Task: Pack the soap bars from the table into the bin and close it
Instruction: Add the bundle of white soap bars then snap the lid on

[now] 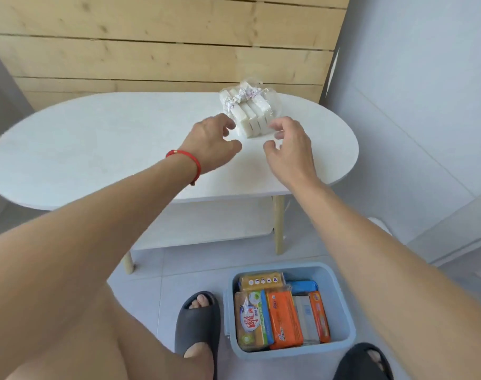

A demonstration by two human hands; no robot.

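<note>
Slippers [198, 322], dark grey and open-toed, stand nearest the camera on the pale tiled floor, one at either side of the bin [341, 272]. That bin is light blue, lidless in this view, and sits on the floor just in front of the table [96, 149]. Wrapped soap bars [283, 315] fill it side by side: an orange pack in the middle, a yellow-and-green one left of it with large Chinese characters I cannot read with confidence, a second narrow orange pack at the right, a blue one behind that, and a brown-gold bar along the far wall. The small print on all of them is too blurred to make out.

Beyond the bin, both bare forearms reach over the white oval table. The left hand [212, 141], with a red cord bracelet [188, 161] at the wrist, and the right hand [291, 149] hover with fingers spread and curled, gripping nothing. Just past their fingertips, on the table's far side, lies a clear-wrapped bundle of white soap bars [249, 111] with faint reddish printing, illegible. Behind the table runs a wooden plank wall [165, 45].
</note>
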